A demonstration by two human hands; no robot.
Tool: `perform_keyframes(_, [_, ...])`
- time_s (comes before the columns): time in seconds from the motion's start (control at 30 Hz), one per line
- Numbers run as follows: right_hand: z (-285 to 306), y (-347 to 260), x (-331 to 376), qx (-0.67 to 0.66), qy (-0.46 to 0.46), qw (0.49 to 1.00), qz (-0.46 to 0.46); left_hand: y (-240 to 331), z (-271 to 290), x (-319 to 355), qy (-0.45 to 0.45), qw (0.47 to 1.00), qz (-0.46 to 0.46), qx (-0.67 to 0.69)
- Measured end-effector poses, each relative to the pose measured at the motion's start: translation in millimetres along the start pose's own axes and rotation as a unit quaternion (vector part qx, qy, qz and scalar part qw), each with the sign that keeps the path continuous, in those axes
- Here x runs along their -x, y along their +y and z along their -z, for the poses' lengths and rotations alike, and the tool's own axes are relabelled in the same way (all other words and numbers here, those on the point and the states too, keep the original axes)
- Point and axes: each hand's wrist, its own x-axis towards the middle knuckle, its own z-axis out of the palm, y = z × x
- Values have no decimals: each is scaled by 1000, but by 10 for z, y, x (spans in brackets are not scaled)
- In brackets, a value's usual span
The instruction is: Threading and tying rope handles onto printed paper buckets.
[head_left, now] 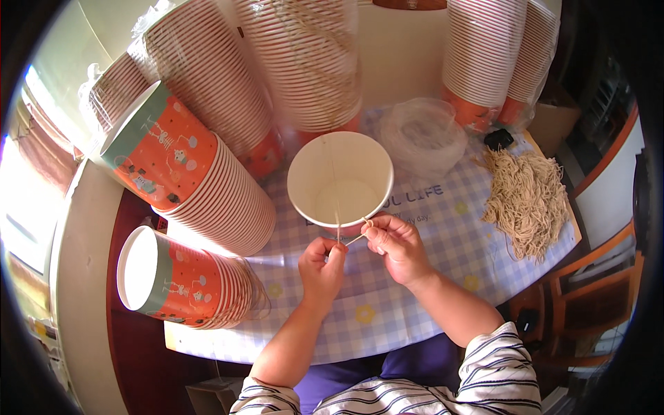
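- Evenly tension the thin beige string (353,241), pinched by left hand (322,268) and right hand (398,252).
- Keep the white-lined paper bucket (363,169) off the front edge of the cloth-covered bench (408,311).

Here at the open bucket (356,181), a thin cord (355,240) is pinched by the left hand (323,269) and right hand (395,250), just before its near rim! Right of the bucket, beige cords (527,200) are heaped on the worktop (387,325); left, printed buckets (187,162) are stacked; behind, wrapped stacks (299,62) are lined up.
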Motion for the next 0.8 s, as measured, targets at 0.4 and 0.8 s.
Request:
perform_keyframes(0.4, [-20,32,-56,76,43,995,-38,166,132,-68,78,862,-460,-199])
perform_keyframes(0.8, [-38,50,-23,16,13,998,-63,79,-94,14,5,935,-296,-192])
